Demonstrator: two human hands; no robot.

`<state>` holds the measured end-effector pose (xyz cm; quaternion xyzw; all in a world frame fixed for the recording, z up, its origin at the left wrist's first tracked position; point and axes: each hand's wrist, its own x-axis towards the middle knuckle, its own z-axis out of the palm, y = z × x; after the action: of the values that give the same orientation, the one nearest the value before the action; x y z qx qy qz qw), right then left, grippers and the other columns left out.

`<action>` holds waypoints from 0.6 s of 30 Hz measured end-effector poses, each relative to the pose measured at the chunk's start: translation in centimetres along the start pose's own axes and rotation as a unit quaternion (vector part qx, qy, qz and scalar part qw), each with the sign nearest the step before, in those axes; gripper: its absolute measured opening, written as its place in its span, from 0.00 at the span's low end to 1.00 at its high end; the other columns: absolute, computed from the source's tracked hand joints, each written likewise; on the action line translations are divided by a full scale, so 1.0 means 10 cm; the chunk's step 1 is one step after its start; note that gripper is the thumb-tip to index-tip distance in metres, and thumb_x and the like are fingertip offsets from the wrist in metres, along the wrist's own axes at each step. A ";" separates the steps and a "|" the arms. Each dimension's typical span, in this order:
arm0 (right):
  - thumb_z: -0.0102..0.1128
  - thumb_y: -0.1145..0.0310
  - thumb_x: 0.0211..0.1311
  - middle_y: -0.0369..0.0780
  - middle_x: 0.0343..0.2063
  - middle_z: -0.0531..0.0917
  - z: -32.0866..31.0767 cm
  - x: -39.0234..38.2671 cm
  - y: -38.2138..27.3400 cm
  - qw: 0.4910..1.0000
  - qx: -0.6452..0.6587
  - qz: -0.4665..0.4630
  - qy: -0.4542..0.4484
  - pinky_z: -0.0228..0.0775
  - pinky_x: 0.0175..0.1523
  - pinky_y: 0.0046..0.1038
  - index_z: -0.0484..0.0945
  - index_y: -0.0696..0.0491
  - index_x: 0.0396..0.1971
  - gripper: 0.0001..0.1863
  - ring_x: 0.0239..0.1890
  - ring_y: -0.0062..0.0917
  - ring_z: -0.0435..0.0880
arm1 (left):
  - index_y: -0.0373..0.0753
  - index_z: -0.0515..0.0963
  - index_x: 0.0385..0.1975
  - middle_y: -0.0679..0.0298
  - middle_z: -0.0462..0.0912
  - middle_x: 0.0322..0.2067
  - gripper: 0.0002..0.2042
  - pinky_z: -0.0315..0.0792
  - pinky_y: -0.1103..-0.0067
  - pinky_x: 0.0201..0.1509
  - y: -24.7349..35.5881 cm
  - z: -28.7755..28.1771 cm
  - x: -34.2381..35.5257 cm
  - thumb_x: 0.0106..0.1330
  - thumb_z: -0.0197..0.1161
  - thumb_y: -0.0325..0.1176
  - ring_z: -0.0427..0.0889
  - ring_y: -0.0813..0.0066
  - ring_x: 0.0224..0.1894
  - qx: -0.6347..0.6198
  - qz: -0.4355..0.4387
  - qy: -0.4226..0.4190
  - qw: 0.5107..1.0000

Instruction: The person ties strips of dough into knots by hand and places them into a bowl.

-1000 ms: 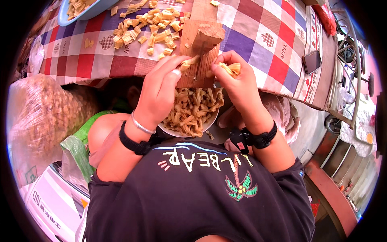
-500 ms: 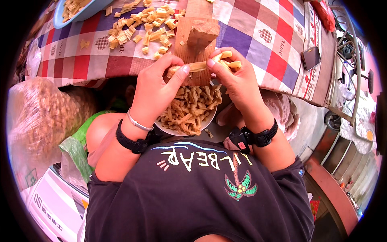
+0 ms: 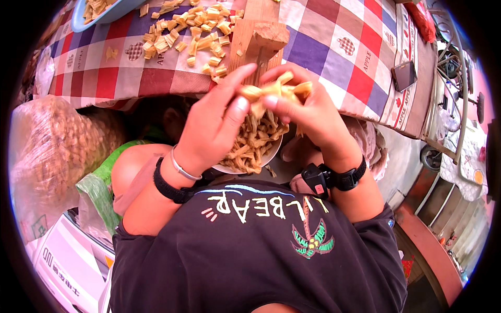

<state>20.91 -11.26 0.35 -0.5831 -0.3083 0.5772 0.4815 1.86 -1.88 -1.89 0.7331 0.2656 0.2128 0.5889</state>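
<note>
My right hand (image 3: 308,101) pinches a bunch of pale yellow, folded strips (image 3: 279,91) between thumb and fingers. Beside their left end, my left hand (image 3: 214,120) has its thumb and forefinger spread apart; whether it touches the strips cannot be made out. Below both hands is a white bowl (image 3: 266,163) heaped with long, wrinkled yellow-brown strips (image 3: 250,148), partly hidden by my hands. Just beyond my fingers stands a wooden stand (image 3: 245,39) with a raised block (image 3: 271,35) at the table's edge.
Short cut yellow pieces (image 3: 203,36) lie scattered on the checked tablecloth (image 3: 323,62), left of the wood. A blue basin (image 3: 78,21) is at the far left, a phone (image 3: 404,76) at the right. A large plastic bag of pieces (image 3: 62,151) stands by my left knee.
The strip stretched between both hands is now bunched in my right hand, lower and over the bowl. My left thumb and forefinger have come apart, and the left hand has moved right.
</note>
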 end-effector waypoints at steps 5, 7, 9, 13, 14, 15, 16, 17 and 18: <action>0.72 0.66 0.63 0.29 0.33 0.82 0.05 -0.05 0.08 0.999 0.039 -0.007 -0.012 0.70 0.42 0.16 0.81 0.55 0.42 0.12 0.37 0.10 0.77 | 0.35 0.72 0.58 0.65 0.80 0.29 0.16 0.72 0.82 0.38 0.20 0.03 0.02 0.74 0.59 0.31 0.77 0.83 0.32 0.036 -0.036 -0.042 0.998; 0.71 0.67 0.64 0.29 0.32 0.82 0.03 -0.05 0.07 0.999 0.027 -0.010 0.032 0.70 0.41 0.15 0.81 0.55 0.40 0.10 0.36 0.09 0.78 | 0.34 0.76 0.51 0.67 0.79 0.26 0.12 0.71 0.83 0.37 0.13 -0.02 0.08 0.73 0.61 0.33 0.76 0.84 0.31 0.076 -0.046 -0.042 0.995; 0.70 0.68 0.64 0.29 0.32 0.83 -0.01 -0.01 0.06 0.997 0.025 -0.007 0.068 0.70 0.40 0.15 0.82 0.56 0.40 0.10 0.35 0.09 0.78 | 0.33 0.78 0.45 0.66 0.79 0.26 0.11 0.71 0.83 0.37 0.02 -0.05 0.11 0.72 0.63 0.33 0.76 0.84 0.31 0.054 -0.066 -0.036 0.996; 0.69 0.68 0.66 0.30 0.31 0.83 -0.03 0.06 0.11 0.993 0.060 -0.031 0.095 0.70 0.38 0.15 0.81 0.56 0.39 0.08 0.33 0.10 0.78 | 0.34 0.81 0.36 0.59 0.82 0.26 0.11 0.73 0.77 0.33 -0.03 -0.08 0.15 0.69 0.65 0.37 0.80 0.71 0.28 0.101 -0.063 -0.001 0.993; 0.69 0.68 0.66 0.29 0.31 0.83 -0.04 0.07 0.11 0.992 0.071 -0.029 0.102 0.70 0.38 0.15 0.81 0.56 0.38 0.08 0.33 0.10 0.78 | 0.35 0.81 0.35 0.56 0.83 0.27 0.11 0.74 0.75 0.32 -0.01 -0.11 0.17 0.69 0.65 0.38 0.83 0.65 0.27 0.134 -0.055 0.001 0.990; 0.68 0.67 0.66 0.29 0.31 0.82 -0.04 0.08 0.12 0.991 0.061 -0.029 0.112 0.68 0.37 0.14 0.81 0.55 0.39 0.08 0.32 0.09 0.77 | 0.35 0.81 0.35 0.55 0.83 0.27 0.11 0.74 0.74 0.31 0.05 -0.14 0.19 0.69 0.65 0.39 0.82 0.63 0.25 0.167 -0.070 -0.004 0.984; 0.68 0.66 0.67 0.29 0.30 0.82 -0.05 0.09 0.13 0.991 0.051 -0.029 0.122 0.66 0.35 0.14 0.81 0.54 0.39 0.08 0.31 0.09 0.76 | 0.35 0.81 0.35 0.55 0.83 0.26 0.11 0.74 0.74 0.30 0.02 -0.14 0.20 0.69 0.65 0.39 0.82 0.63 0.24 0.161 -0.066 0.007 0.985; 0.67 0.66 0.67 0.29 0.30 0.81 -0.05 0.10 0.15 0.990 0.041 -0.028 0.133 0.64 0.33 0.13 0.81 0.54 0.40 0.08 0.30 0.09 0.75 | 0.35 0.81 0.35 0.55 0.83 0.26 0.11 0.74 0.74 0.30 -0.03 -0.13 0.20 0.69 0.65 0.39 0.82 0.63 0.24 0.155 -0.062 0.017 0.986; 0.67 0.66 0.67 0.29 0.30 0.81 -0.05 0.12 0.16 0.989 0.030 -0.038 0.138 0.66 0.35 0.14 0.81 0.54 0.39 0.08 0.31 0.09 0.76 | 0.36 0.81 0.35 0.55 0.83 0.26 0.12 0.74 0.74 0.29 -0.06 -0.12 0.21 0.69 0.65 0.39 0.81 0.63 0.23 0.150 -0.057 0.028 0.987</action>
<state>21.26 -10.83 -1.68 -0.6303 -0.2433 0.4816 0.5582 2.62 0.46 -2.21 0.7906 0.3522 0.1566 0.4758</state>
